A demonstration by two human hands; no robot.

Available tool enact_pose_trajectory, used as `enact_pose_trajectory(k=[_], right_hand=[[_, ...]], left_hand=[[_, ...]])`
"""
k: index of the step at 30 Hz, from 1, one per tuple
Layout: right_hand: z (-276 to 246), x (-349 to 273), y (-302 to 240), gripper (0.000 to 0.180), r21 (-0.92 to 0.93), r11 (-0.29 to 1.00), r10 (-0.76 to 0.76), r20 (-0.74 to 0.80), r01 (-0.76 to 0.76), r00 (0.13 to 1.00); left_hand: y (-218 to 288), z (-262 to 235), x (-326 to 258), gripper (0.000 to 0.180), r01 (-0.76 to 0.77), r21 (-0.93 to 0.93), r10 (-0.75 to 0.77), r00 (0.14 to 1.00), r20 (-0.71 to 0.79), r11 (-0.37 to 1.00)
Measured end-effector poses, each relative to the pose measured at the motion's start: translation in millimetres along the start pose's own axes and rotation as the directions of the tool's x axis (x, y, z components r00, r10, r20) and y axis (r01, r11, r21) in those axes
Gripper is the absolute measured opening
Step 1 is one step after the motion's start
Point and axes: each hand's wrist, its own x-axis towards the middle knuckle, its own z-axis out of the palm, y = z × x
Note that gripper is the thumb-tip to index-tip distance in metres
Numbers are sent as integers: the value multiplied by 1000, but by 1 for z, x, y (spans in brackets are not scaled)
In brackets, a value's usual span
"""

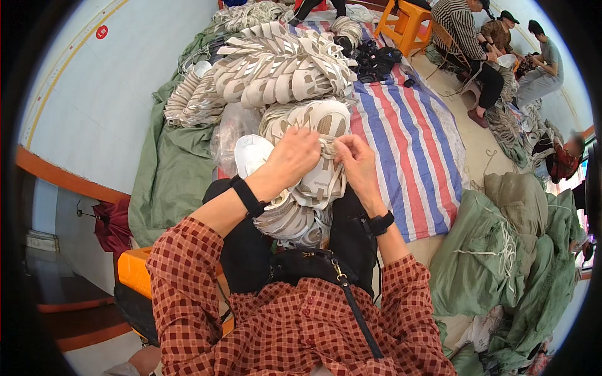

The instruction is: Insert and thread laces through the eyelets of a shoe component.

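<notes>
1 pale shoe upper (321,183) atop stacked uppers (285,225) near the knees
Right grip (359,160) pinches its lace (328,148); left grip (300,152) bends over the upper's left side, though what it holds I cannot tell.

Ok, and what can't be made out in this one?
Head view:
Left hand: fingertips, mostly behind its own knuckles.
Beige shoe upper: underside, facing away from camera.
Person in dark trousers: upper body, cut off by top edge.
Green sack: contents, hidden by its cloth.
Co-worker in grey-green top: handled item, too small.
</notes>
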Motion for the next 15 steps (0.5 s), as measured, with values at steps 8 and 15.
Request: enact_pose_trajectory(k=[8,15], right_hand=[[4,-42,-22,7,-415,873,-288,-11,257,958],[10,-48,-21,11,-588,747,-327,79,309,942]], left_hand=[[34,2,-24,22,406,-356,-478,866,-143,842],[36,28,-25,21,457,-270,-515,830,-214,848]])
